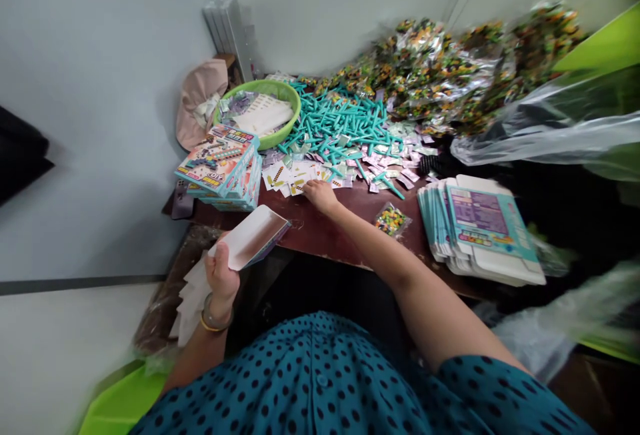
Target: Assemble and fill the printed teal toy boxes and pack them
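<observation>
My left hand [221, 273] grips an opened cardboard box [257, 238], its white inside facing up and a printed side turned away. At the table's near edge, my right hand [320, 196] reaches down to a spread of small printed cards [281, 176], fingers drawn together on one of them. Just beyond lies a heap of turquoise sticks [340, 121], with many little pink and green sachets [400, 167] scattered around its front. A clear bag of coloured beads [393, 219] rests to the right of my right forearm.
Closed printed boxes [220, 161] are stacked at left, before a green basket [290, 129] holding papers and sachets. Flattened cartons [493, 221] lie at right. Bead-filled bags [430, 68] are piled along the wall. Clear plastic [550, 135] hangs over the right side.
</observation>
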Tool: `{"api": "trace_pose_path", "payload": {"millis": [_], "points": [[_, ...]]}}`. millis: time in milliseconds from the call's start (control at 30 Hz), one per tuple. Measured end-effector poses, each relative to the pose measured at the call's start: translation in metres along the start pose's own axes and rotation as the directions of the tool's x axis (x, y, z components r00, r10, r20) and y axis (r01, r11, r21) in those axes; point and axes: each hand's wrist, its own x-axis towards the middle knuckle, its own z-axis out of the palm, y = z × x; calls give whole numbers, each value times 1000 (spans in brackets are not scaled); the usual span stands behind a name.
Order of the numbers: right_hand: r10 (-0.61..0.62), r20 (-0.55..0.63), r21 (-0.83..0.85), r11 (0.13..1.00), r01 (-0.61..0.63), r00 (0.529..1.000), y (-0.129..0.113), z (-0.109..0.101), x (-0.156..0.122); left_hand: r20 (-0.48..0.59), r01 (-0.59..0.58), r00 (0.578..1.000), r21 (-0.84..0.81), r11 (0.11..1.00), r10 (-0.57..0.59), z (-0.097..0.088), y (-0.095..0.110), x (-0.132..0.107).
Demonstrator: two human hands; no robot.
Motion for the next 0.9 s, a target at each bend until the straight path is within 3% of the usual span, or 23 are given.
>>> {"api": "trace_pose_path", "payload": {"millis": [233,400,600,767,900], "points": [[12,35,90,996,-15,999,2,7,-6,-21,-31,999,0,1000,31,0,-1,4],[76,-33,179,981,-69,997,-2,2,-3,-19,-44,999,-56,997,43,9,5,3],[193,-140,398,909,-123,971,0,5,-11,-26,-62,998,4,998,63,7,4,1],[390,-201,603,772,-200,899,11,-11,-18,-53,-72,996,-44,996,69,12,1,5],[502,-227,887,461,-35,835,23,-37,-38,49,-98,994,-39,994,100,24,7,7]]}}
